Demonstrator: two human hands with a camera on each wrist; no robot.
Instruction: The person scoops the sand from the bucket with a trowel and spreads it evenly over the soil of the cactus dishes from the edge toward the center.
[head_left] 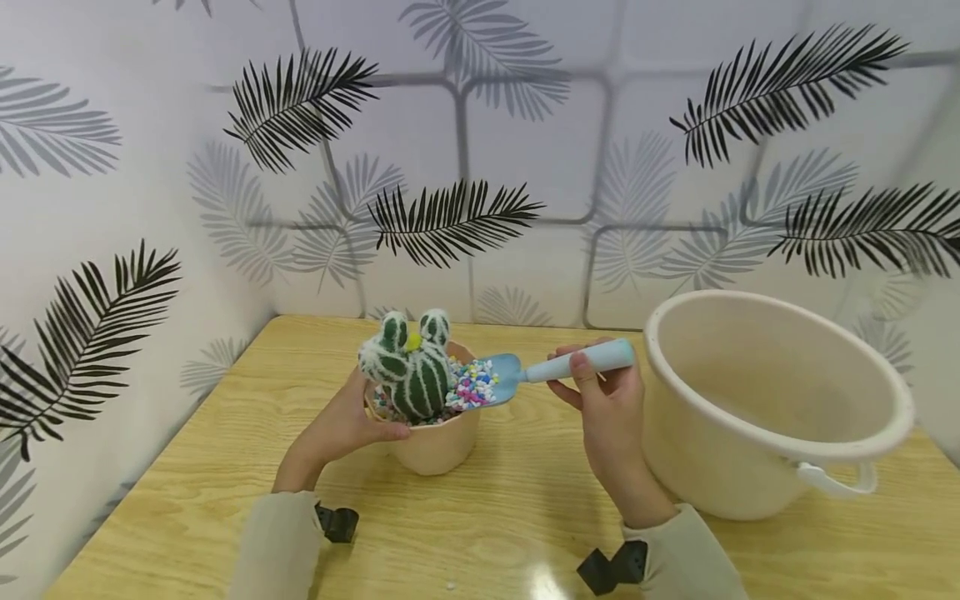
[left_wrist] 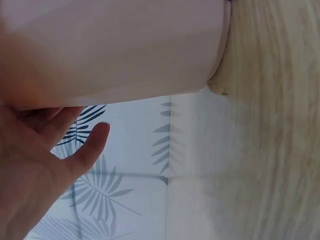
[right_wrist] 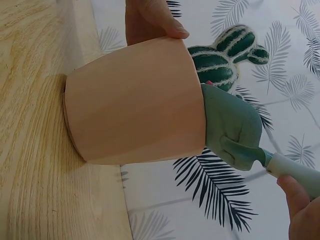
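Observation:
A peach flower pot [head_left: 435, 451] stands on the table, holding a green artificial cactus [head_left: 422, 385] with white fuzzy ridges and a yellow tuft. My left hand [head_left: 341, 429] grips the pot's left side, thumb along the rim; the left wrist view shows fingers against its wall. My right hand [head_left: 609, 417] holds a light blue trowel [head_left: 507, 377] by its pale handle. Colourful pebbles [head_left: 471, 385] lie on the trowel's blade, which overlaps the pot's right rim beside the cactus. In the right wrist view the blade [right_wrist: 232, 125] is right at the rim, its underside showing.
To the right of my right hand stands a large cream bucket [head_left: 735, 467] with a white handle [head_left: 836, 479], close to my forearm. The wooden table [head_left: 517, 533] ends at a leaf-patterned wall [head_left: 525, 150] behind the pot.

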